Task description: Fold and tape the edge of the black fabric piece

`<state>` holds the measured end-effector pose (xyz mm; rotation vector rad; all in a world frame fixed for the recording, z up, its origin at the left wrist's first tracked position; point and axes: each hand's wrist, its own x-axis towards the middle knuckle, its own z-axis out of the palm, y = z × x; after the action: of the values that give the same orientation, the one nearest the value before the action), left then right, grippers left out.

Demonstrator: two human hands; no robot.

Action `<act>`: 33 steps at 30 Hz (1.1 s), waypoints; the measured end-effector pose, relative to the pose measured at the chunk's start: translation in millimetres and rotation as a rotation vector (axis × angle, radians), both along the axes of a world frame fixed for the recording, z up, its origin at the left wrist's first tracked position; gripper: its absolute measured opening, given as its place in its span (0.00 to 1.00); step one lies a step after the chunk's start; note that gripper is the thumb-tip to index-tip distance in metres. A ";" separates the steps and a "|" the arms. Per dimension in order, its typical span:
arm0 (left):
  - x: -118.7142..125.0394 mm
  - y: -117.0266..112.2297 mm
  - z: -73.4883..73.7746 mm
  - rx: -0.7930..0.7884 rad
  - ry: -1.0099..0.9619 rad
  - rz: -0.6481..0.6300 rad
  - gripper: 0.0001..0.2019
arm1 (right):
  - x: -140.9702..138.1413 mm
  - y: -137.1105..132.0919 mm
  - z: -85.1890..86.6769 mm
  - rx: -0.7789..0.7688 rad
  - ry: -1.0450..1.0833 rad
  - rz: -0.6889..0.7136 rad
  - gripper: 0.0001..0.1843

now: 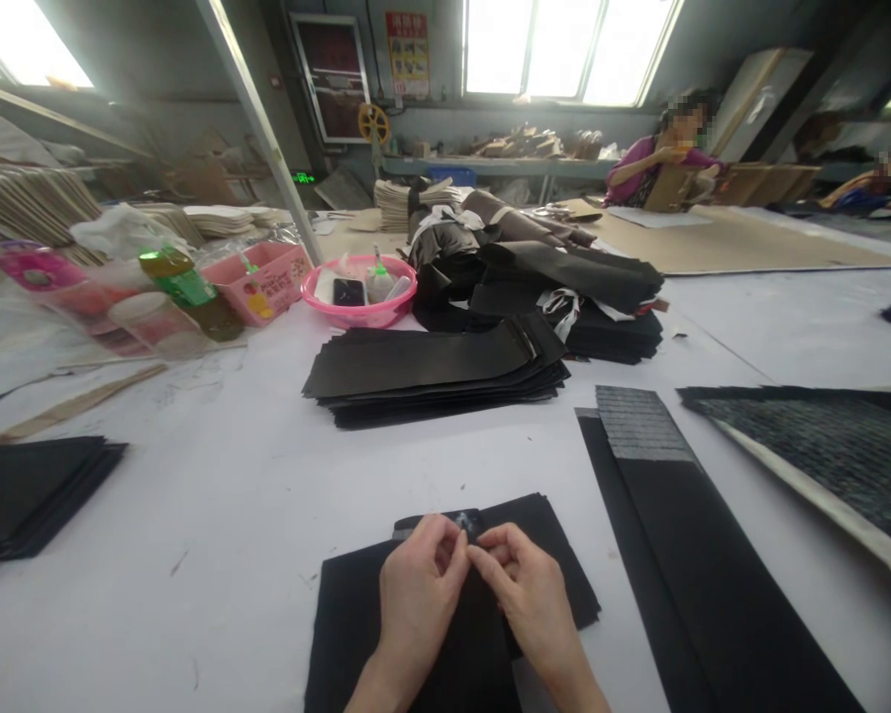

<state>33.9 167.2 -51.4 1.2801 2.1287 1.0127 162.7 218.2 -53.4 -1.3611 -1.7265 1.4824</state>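
Close together over a black sheet piece (348, 614), my two hands meet fingertip to fingertip. My left hand (423, 584) is closed, thumb and forefinger pinched together. My right hand (527, 584) is also closed in a pinch, its tips almost touching the left ones. Whatever sits between the fingers is too small to make out. Just beyond the fingertips, a shiny whitish patch (466, 519) shows on the black material. More black pieces (553, 550) lie under and beside my right hand.
A stack of black pieces (423, 366) lies ahead, another stack (30, 495) at the left. Long black strips (690, 535) lie on the right. Farther back are a pink basin (360, 315), a pink box (267, 282) and a bottle (193, 292). A co-worker (660, 163) sits across the table.
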 end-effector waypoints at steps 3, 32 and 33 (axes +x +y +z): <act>-0.5 0.5 -2.6 0.008 -0.002 0.000 0.10 | 0.2 1.8 0.2 -0.020 -0.020 0.029 0.17; 6.9 -1.0 -8.3 0.032 0.494 -0.206 0.08 | -9.4 3.4 0.2 0.213 -0.443 -0.020 0.13; 7.6 -1.0 -8.3 0.030 0.526 -0.206 0.08 | -10.0 3.3 1.1 0.212 -0.463 -0.018 0.13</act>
<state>41.5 166.2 -59.7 1.9001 2.2819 0.6724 152.7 221.6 -52.3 -1.6871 -2.0699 0.9852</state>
